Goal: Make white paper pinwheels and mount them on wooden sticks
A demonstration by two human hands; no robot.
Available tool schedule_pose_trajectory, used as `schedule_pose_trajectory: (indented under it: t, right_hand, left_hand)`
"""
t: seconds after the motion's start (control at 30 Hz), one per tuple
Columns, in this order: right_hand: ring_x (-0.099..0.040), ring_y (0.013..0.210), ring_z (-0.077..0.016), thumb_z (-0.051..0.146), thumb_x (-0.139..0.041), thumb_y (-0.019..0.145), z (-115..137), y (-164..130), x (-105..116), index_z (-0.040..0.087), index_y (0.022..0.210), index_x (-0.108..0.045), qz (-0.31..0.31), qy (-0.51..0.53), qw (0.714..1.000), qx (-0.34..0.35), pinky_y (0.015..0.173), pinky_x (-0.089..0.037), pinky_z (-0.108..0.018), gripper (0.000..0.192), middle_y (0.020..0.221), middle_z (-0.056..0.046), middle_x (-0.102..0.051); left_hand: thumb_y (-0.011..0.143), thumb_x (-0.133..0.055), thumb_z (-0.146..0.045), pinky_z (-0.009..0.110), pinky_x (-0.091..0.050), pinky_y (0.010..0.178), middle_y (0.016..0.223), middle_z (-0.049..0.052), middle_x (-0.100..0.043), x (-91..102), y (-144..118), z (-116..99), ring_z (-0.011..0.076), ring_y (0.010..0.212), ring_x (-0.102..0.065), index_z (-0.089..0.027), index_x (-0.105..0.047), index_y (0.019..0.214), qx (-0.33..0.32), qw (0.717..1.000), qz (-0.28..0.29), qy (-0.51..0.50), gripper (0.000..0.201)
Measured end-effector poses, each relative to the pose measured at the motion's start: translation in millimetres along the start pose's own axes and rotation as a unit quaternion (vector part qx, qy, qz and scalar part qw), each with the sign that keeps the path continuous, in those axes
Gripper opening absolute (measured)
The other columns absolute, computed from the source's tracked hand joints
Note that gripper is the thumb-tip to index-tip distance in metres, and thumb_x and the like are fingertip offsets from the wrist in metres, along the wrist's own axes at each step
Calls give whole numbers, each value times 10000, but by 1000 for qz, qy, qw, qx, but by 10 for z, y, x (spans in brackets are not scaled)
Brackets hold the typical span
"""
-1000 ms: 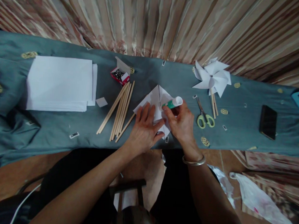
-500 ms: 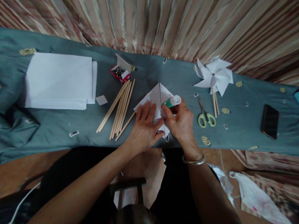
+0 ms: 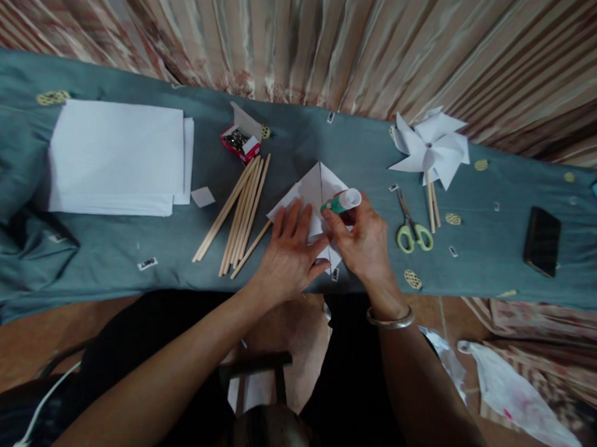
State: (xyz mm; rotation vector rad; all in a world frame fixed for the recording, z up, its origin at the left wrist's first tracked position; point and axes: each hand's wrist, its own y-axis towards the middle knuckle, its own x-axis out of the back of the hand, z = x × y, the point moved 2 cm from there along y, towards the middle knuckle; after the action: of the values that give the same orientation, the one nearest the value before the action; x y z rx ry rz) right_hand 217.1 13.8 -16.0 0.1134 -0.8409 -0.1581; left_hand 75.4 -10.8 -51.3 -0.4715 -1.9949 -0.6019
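Note:
A folded sheet of white paper [image 3: 313, 182], with a dark line between its parts, lies on the cloth-covered table in front of me. My left hand [image 3: 290, 250] rests flat on its left side, fingers spread. In my right hand [image 3: 362, 243] is a green and white glue stick [image 3: 344, 200], tilted with its white end pointing up and right. Its lower end is by the middle of the paper, partly hidden by my fingers. Several wooden sticks [image 3: 239, 214] lie to the left of the paper, and one stick [image 3: 252, 249] reaches under or against its left edge.
Left stand a stack of white paper [image 3: 116, 157], a small paper square [image 3: 202, 196] and an open red box of small metal pieces [image 3: 240, 140]. Right are green-handled scissors [image 3: 412, 233], white paper pinwheels [image 3: 432, 147] on sticks and a phone [image 3: 542, 241]. A curtain [image 3: 308, 44] hangs behind.
Both hands, the paper and the glue stick keep nearly the same places. The whole view has shifted very slightly.

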Motion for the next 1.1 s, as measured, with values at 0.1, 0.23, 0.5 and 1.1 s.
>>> schedule_pose_trajectory:
  t: [0.1, 0.23, 0.5, 1.1]
  right_hand:
    - [-671, 671, -207, 453, -599, 842, 16, 2, 9, 206, 962, -584, 12, 1, 1000, -1, 632, -478, -323, 276, 774, -30, -707]
    - [-669, 669, -220, 473, -585, 844, 33, 0, 18, 220, 947, -578, 24, -4, 1000, 1, 621, -478, -331, 273, 757, -25, -703]
    - [-673, 675, -232, 461, -582, 851, 24, -25, 36, 219, 967, -567, 29, -11, 999, 6, 624, -475, -339, 269, 759, -35, -704]
    - [-673, 698, -239, 436, -594, 852, -14, -70, 85, 201, 988, -579, 20, -23, 1000, 0, 636, -470, -340, 272, 759, -46, -708]
  left_hand:
    - [812, -694, -452, 690, -217, 1127, 1548, 187, -346, 3, 3, -2, 453, 1450, -222, -210, -610, 1243, 2, 1000, 3, 4, 501]
    - [815, -692, -450, 692, -225, 1123, 1545, 183, -353, 8, 1, -1, 451, 1451, -220, -216, -604, 1253, 2, 1000, 8, 4, 505]
    - [811, -693, -458, 692, -221, 1126, 1548, 176, -353, 9, 0, 0, 448, 1451, -224, -214, -606, 1248, 3, 1000, 10, 4, 508]
    - [829, -676, -438, 692, -214, 1124, 1566, 167, -318, 25, -1, -3, 451, 1456, -203, -245, -554, 1318, 1, 1000, 16, 3, 540]
